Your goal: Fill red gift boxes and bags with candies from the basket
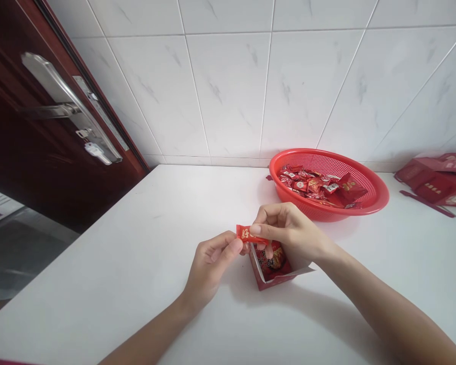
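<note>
A small red wrapped candy (245, 233) with gold lettering is held between both hands. My left hand (213, 258) pinches its left end between thumb and fingers. My right hand (289, 230) grips the other end, the thumb lying across the wrapper. Just below and behind the hands stands an open red box (275, 283) with its white-lined flaps spread, partly covered by my right hand. Red packets (275, 257) with gold and dark print lie inside it.
Behind my right hand, a red plastic basket (376, 195) holds several red wrapped sweets (315, 185). Red boxes (433, 182) and a dark red strip (427, 204) lie at the far right. White table (110, 274) meets the tiled wall; a door with keys (95, 151) is at left.
</note>
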Demonstrator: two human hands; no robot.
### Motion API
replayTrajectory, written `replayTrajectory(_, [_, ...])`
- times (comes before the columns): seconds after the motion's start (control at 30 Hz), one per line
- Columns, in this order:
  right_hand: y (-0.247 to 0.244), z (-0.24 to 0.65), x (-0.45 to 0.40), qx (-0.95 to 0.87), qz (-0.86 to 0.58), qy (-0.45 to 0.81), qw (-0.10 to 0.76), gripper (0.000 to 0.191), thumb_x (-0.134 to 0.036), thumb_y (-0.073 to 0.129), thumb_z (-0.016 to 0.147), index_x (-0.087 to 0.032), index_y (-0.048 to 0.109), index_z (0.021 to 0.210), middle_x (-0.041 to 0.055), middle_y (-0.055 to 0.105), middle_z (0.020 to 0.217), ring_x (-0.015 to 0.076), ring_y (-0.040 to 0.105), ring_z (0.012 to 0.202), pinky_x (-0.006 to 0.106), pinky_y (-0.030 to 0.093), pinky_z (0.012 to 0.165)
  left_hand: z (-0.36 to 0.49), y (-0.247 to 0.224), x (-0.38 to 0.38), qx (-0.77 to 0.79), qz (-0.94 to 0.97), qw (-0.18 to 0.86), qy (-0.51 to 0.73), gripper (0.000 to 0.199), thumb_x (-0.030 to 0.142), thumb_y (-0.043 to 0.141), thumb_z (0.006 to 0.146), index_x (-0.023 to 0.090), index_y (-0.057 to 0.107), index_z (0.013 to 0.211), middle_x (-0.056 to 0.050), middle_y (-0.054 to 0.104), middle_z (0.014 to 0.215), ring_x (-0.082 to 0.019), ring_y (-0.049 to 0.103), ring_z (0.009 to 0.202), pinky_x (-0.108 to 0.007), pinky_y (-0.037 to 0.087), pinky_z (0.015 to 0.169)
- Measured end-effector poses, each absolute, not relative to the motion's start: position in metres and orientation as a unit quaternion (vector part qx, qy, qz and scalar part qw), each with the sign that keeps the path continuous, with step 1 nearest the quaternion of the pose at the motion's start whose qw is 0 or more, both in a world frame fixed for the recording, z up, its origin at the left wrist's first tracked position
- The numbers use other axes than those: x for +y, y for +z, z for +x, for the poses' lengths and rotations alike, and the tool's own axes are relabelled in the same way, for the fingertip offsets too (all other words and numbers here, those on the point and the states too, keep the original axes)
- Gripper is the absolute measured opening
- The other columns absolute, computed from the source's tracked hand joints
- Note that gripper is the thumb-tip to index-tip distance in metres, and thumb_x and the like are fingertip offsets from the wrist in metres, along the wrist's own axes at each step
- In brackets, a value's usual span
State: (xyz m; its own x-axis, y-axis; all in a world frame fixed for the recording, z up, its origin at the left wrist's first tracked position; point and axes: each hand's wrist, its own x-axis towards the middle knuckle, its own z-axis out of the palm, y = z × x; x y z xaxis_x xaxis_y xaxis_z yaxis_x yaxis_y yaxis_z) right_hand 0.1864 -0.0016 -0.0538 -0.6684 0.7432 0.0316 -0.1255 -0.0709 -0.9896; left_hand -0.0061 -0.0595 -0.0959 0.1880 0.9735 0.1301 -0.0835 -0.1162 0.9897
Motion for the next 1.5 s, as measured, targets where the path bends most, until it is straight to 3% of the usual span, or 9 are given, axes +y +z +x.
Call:
replayTrajectory(0.53, [-0.049,0.193,0.005,-0.570,-0.253,0.742,0.246,0.032,-0.038,0.082,0.079,-0.012,0.065,0.073,-0.0004,0.068,0.058,0.0087,0.060,0.043,0.019,0.046,0.042,-0.006,-0.096,-0.060,0.346,0.563,0.561,0.499,0.034,0.046,0.066,0.092,0.019,0.072,0.071,-0.006,0.066,0.078,-0.022,0.061,0.081,-0.036,0.048,0.079])
replayTrajectory(0.67, [-0.048,0.191,0.001,-0.585,-0.254,0.730,0.246,0.031,-0.038,0.083,0.079,-0.012,0.065,0.074,-0.0001,0.068,0.060,0.0078,0.059,0.044,0.018,0.047,0.042,-0.007,-0.095,-0.059,0.345,0.555,0.571,0.498,0.034,0.043,0.067,0.090,0.019,0.069,0.066,-0.005,0.063,0.071,-0.021,0.059,0.075,-0.035,0.048,0.077])
replayTrajectory(0.87, [-0.045,0.187,-0.005,-0.595,-0.231,0.728,0.249,0.032,-0.038,0.084,0.076,-0.013,0.065,0.075,0.0025,0.073,0.071,0.0068,0.060,0.051,0.018,0.049,0.045,-0.008,-0.094,-0.059,0.370,0.572,0.570,0.459,0.038,0.050,0.061,0.092,0.018,0.070,0.073,-0.005,0.062,0.073,-0.021,0.057,0.076,-0.034,0.047,0.075])
replayTrajectory(1.2, [-0.046,0.191,0.000,-0.608,-0.244,0.728,0.202,0.035,-0.043,0.083,0.077,-0.012,0.065,0.077,0.0063,0.075,0.073,0.0083,0.060,0.050,0.020,0.049,0.047,-0.007,-0.091,-0.060,0.364,0.589,0.585,0.422,0.042,0.050,0.059,0.095,0.016,0.069,0.073,-0.006,0.064,0.074,-0.019,0.057,0.074,-0.032,0.050,0.074])
replayTrajectory(1.5, [-0.046,0.193,0.003,-0.619,-0.240,0.722,0.194,0.032,-0.041,0.081,0.080,-0.012,0.066,0.077,0.0022,0.070,0.065,0.0086,0.059,0.049,0.020,0.047,0.044,-0.008,-0.091,-0.060,0.374,0.591,0.588,0.406,0.048,0.056,0.062,0.092,0.017,0.066,0.064,-0.005,0.061,0.065,-0.017,0.054,0.066,-0.033,0.049,0.071])
